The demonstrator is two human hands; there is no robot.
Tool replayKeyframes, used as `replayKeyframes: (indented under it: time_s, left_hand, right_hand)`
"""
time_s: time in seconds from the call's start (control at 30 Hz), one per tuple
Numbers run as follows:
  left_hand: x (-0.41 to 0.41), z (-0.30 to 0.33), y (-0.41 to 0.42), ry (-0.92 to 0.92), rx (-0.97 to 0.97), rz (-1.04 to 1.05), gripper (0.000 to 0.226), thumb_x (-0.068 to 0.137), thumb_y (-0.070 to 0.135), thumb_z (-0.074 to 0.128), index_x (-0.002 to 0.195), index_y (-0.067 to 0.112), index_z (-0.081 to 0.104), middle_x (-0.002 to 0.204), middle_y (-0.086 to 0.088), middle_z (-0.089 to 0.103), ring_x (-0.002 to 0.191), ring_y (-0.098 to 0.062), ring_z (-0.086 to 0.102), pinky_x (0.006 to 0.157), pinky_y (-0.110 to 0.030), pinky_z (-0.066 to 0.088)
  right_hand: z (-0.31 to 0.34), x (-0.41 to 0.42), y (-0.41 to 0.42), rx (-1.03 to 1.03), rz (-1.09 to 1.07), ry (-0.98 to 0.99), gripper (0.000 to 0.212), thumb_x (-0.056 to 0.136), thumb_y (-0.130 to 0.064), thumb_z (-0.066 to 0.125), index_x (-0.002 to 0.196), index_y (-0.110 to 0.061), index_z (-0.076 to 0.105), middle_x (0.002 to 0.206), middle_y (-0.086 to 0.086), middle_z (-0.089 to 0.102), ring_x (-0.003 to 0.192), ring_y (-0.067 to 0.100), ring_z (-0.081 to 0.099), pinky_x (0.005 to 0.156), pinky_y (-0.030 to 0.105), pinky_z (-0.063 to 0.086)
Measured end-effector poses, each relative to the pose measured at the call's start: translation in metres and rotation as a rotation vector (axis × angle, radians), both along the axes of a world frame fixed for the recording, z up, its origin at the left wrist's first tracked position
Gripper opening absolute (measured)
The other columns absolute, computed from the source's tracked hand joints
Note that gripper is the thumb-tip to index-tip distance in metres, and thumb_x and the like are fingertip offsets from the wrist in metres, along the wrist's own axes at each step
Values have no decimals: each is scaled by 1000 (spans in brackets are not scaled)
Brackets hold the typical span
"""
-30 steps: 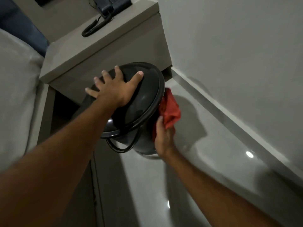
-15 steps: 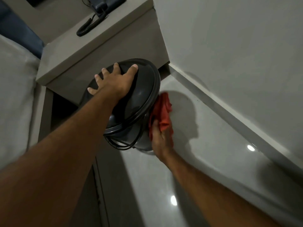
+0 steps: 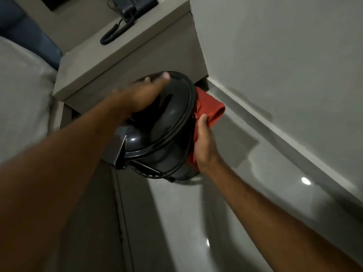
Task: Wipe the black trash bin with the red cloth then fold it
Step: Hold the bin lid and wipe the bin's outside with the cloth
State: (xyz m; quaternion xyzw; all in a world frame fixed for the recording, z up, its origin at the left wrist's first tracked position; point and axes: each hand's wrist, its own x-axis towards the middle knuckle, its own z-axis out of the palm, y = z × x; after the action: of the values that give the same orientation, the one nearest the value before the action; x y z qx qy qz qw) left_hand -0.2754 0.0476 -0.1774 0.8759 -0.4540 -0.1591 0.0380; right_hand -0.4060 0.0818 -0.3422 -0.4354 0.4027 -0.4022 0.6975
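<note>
Right hand presses red cloth against black trash bin (left hand seemingly steadying).

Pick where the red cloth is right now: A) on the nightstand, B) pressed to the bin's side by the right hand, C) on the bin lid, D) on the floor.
B: the right hand presses the cloth against the side of the bin.

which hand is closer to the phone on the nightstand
Left. The left hand lies on the bin's lid, just below the nightstand holding the phone; the right hand is lower, beside the bin.
</note>
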Motion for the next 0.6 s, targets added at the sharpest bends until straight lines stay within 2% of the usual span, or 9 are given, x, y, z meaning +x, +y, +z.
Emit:
replayKeyframes:
  time_s: [0.1, 0.13, 0.2, 0.23, 0.3, 0.33, 0.4, 0.5, 0.6]
  left_hand:
    - [-3, -10, 28, -169, 15, -32, 95, 71, 97, 20, 154, 52, 7, 170, -11, 0, 153, -42, -3, 117, -69, -6]
    - [-4, -13, 29, -167, -8, -38, 94, 72, 97, 22, 154, 52, 6, 170, -11, -3, 153, -41, -6, 116, -71, -8]
    - [-5, -14, 24, -143, -24, -10, 96, 72, 97, 23, 154, 52, 6, 170, -11, -5, 153, -40, -8, 115, -72, -8]
    - [-6, -13, 23, -139, -27, -3, 97, 71, 97, 23, 154, 51, 6, 170, -12, -5, 153, -40, -9, 115, -73, -8]
    - [-4, -12, 23, -135, -27, 28, 97, 71, 97, 23, 155, 50, 5, 170, -12, -6, 153, -40, -10, 114, -73, -8]
    - [-3, -14, 22, -147, -32, 32, 97, 71, 97, 23, 155, 50, 5, 170, -12, -6, 153, -40, -11, 114, -73, -8]
    - [-2, -16, 21, -145, -30, 48, 98, 71, 97, 23, 154, 51, 5, 170, -12, -6, 153, -40, -11, 114, -73, -8]
    - [-7, -11, 21, -138, -30, 58, 98, 71, 97, 24, 155, 51, 5, 170, -12, -6, 153, -40, -12, 113, -74, -9]
    - [-8, -11, 23, -141, -33, 65, 99, 70, 97, 24, 155, 50, 5, 170, -12, -5, 153, -40, -11, 114, -74, -8]
  right_hand:
    - [-49, 17, 30, -132, -173, 9, 87, 91, -83, 35, 160, -30, 37, 162, 1, 47, 149, 19, 45, 125, 44, 34]
    - [-75, 25, 36, -106, -188, 19, 87, 91, -83, 39, 160, -31, 35, 159, 2, 49, 142, 19, 53, 121, 46, 40]
    - [-112, 34, 42, 67, -137, 56, 103, 76, -94, 30, 157, -30, 36, 131, 16, 67, 95, 30, 74, 90, 62, 60]
    - [-118, 36, 39, 146, -121, 74, 111, 68, -99, 23, 154, -29, 37, 119, 20, 71, 80, 32, 73, 77, 66, 62]
    - [-79, 31, 32, 77, -188, 101, 102, 79, -92, 30, 159, -29, 33, 143, 14, 63, 112, 30, 70, 95, 65, 57]
    - [-53, 27, 32, -84, -261, 89, 87, 92, -76, 42, 162, -25, 30, 158, 2, 51, 137, 18, 58, 113, 55, 49]
    - [-30, 30, 28, -360, -322, 84, 77, 99, -41, 59, 163, -13, 28, 164, -9, 38, 152, 4, 35, 126, 37, 32]
    - [-31, 36, 28, -348, -289, 72, 94, 92, -64, 63, 162, -14, 26, 162, 7, 40, 151, 22, 41, 123, 49, 35]
    - [-47, 29, 29, -345, -315, 94, 100, 88, -66, 65, 164, -17, 25, 165, -3, 38, 151, 11, 38, 124, 39, 34]
